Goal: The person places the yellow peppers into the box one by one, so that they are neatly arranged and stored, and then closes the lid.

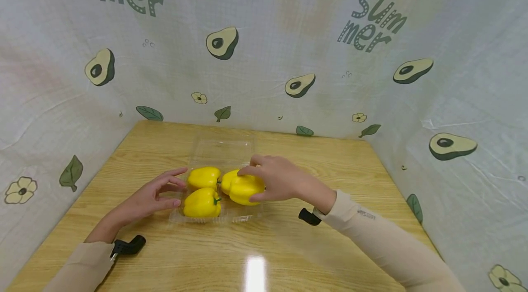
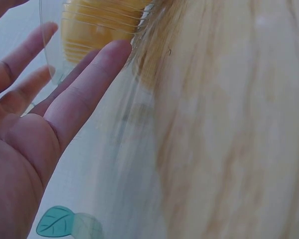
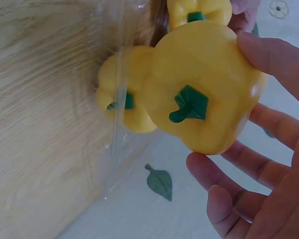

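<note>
Four yellow peppers (image 1: 202, 203): three in clear container (image 1: 235, 213), one pepper (image 1: 246, 190) over its right half, gripped by right hand (image 1: 281, 179); probably light, stiff, slick, best held round sides; left hand (image 1: 150, 195) spread at container's left edge

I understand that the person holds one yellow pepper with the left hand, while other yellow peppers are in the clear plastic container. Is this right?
One detail is wrong: the right hand, not the left hand, holds the yellow pepper, as the head view shows. The other yellow peppers are in the clear plastic container, as you say.
</note>
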A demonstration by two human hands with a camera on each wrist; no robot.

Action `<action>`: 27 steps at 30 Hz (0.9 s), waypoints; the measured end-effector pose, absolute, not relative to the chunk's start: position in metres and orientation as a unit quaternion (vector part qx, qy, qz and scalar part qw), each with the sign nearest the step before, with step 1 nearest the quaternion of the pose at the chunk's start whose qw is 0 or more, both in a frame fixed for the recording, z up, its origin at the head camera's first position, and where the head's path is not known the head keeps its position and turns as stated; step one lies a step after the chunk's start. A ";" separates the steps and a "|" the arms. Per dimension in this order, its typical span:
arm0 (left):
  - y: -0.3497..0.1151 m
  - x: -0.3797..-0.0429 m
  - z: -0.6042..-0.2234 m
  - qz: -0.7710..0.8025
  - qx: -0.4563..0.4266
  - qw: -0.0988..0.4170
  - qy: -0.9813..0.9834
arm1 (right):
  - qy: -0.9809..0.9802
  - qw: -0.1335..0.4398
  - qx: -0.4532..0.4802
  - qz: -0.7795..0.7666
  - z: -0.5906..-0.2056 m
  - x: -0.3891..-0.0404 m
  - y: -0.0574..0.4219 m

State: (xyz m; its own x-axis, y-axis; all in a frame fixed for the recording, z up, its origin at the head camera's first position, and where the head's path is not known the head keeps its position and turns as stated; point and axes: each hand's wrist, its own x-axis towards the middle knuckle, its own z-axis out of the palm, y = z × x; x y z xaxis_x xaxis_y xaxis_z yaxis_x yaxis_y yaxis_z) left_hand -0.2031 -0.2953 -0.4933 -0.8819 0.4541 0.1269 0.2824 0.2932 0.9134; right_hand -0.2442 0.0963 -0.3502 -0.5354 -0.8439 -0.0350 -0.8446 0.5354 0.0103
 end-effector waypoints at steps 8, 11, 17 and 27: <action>-0.296 -0.203 -0.493 0.544 0.229 0.076 0.803 | 0.871 0.026 -0.490 0.027 -0.355 -0.240 0.083; -0.296 -0.203 -0.493 0.543 0.229 0.076 0.804 | 0.871 0.036 -0.489 0.029 -0.356 -0.238 0.079; -0.296 -0.203 -0.494 0.540 0.229 0.075 0.806 | 0.870 0.043 -0.489 0.040 -0.361 -0.237 0.073; -0.297 -0.203 -0.495 0.539 0.230 0.074 0.807 | 0.868 0.041 -0.493 0.053 -0.366 -0.235 0.068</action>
State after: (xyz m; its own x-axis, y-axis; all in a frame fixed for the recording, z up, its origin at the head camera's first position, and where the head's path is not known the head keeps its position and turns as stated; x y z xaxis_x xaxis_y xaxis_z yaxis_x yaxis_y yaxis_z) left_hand -0.2032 -0.2965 -0.4946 -0.8833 0.4507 0.1290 0.2919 0.3135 0.9036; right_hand -0.2347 0.0675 -0.3659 -0.5111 -0.8506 -0.1233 -0.8593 0.5089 0.0510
